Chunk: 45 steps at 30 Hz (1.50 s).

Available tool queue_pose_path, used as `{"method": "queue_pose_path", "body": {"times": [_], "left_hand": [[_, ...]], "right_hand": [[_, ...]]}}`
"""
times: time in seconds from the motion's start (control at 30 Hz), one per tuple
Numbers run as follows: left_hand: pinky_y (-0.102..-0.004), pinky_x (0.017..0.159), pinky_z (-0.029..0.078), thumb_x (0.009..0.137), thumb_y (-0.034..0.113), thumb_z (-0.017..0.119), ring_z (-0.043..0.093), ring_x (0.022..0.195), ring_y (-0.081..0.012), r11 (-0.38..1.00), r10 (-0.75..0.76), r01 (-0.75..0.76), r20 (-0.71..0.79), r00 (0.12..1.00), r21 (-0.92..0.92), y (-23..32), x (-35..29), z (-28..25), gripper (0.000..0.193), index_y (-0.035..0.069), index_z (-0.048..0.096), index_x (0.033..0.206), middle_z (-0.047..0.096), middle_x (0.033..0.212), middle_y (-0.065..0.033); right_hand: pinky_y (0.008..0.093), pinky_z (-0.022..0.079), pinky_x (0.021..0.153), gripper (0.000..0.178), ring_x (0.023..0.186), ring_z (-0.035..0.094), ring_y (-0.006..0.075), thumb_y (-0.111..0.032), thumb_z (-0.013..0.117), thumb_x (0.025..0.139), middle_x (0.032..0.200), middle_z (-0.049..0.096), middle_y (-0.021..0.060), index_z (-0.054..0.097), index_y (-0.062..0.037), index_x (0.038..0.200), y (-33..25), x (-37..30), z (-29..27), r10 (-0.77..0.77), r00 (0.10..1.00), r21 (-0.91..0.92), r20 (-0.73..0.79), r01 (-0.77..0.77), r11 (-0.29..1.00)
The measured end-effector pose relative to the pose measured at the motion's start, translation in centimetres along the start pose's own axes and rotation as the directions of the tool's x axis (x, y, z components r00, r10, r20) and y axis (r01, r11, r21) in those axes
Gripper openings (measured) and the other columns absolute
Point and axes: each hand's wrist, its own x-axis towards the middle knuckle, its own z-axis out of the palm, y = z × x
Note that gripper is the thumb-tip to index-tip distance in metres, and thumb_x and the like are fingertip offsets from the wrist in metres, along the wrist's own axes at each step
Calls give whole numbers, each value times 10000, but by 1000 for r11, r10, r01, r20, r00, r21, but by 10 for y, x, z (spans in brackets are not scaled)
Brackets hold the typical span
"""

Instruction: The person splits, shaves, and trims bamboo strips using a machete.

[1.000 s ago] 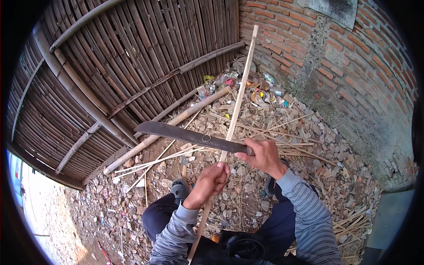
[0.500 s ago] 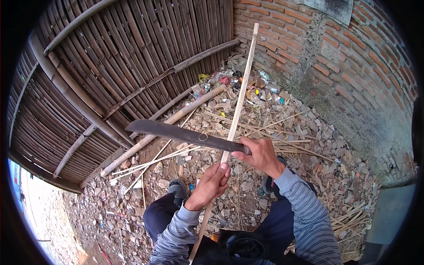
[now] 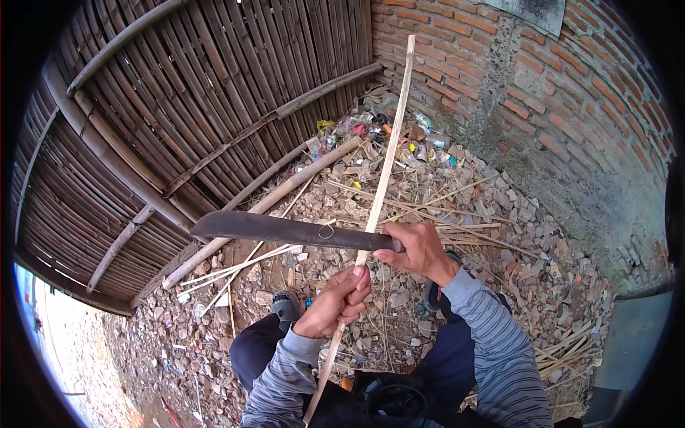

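My left hand (image 3: 335, 303) is closed round a long pale bamboo strip (image 3: 389, 153), which runs up and away from my lap toward the brick wall. Wrapped round the handle of a machete is my right hand (image 3: 419, 251). The dark, broad blade of the machete (image 3: 278, 228) points left and lies across the strip, just above my left thumb. A thin curl of shaving (image 3: 326, 232) shows against the blade. My right fingers hide most of the handle, and the strip's lower end passes under my left hand toward my lap.
A woven bamboo wall (image 3: 235, 85) rises at the left and a brick wall (image 3: 528, 107) at the right. Rubble and litter (image 3: 399, 299) cover the ground. A bamboo pole (image 3: 314, 167) and several cut strips (image 3: 242, 265) lie there, with more strips (image 3: 571, 353) at the right.
The machete has shifted slightly left and down, its blade now nearer level. My left hand has moved a little lower on the view, still gripping the strip.
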Motion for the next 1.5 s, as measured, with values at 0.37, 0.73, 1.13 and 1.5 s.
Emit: {"method": "queue_pose_path", "body": {"times": [0.37,0.73,1.13,1.5], "left_hand": [[-228,421,135,1154,406,405,183,487,-33,996,18,-14,-45,999,87,4,-1,4,327,169,431,932,251,661,81],[-225,429,150,1158,407,393,190,515,-29,996,-17,17,1,1000,87,2,-6,3,342,161,438,925,256,678,88],[-222,419,134,1155,408,398,166,498,-30,995,-59,57,31,998,81,2,-8,10,342,167,415,913,239,668,86],[-218,416,164,1157,415,392,199,504,-25,986,-78,74,22,997,149,5,-16,9,358,156,423,911,262,672,82]], "right_hand": [[405,456,481,632,486,620,268,-688,630,951,548,562,73,658,-58,916,0,-8,11,89,996,-4,-4,-89,996],[423,433,449,611,442,598,278,-676,594,978,501,517,69,659,-71,918,5,-2,1,105,989,9,-106,-105,994],[406,475,472,608,501,659,285,-650,612,982,548,582,99,682,-47,978,31,5,-18,114,978,-32,-174,-121,992],[425,439,474,628,469,601,277,-689,584,978,534,550,77,669,-70,918,36,7,-22,69,984,-26,-165,-74,997]]}}
